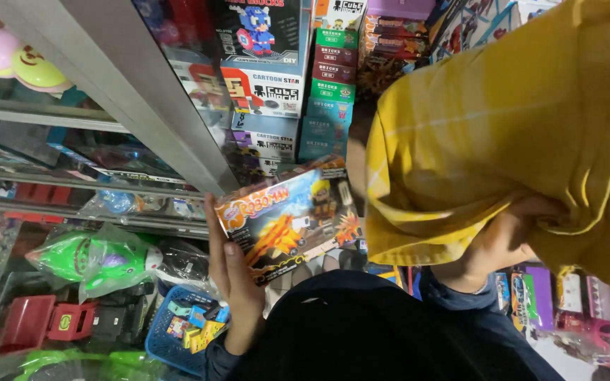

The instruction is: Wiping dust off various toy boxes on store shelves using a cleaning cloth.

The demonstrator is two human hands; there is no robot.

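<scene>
L hand (238,282) fingers clamped on orange toy box (287,219), held up w/ stacked boxes (266,92) behind it. R hand (495,243) fingers bunched in yellow cloth (503,134), just beside the box.

Metal shelves (72,113) carry bagged toys (100,261) (green) and stacked boxes (333,92).

- left hand (238,271) is up in front, palm in, fingers curled in a firm grip
- right hand (499,243) raised higher, mostly hidden, fist bunched tight
</scene>
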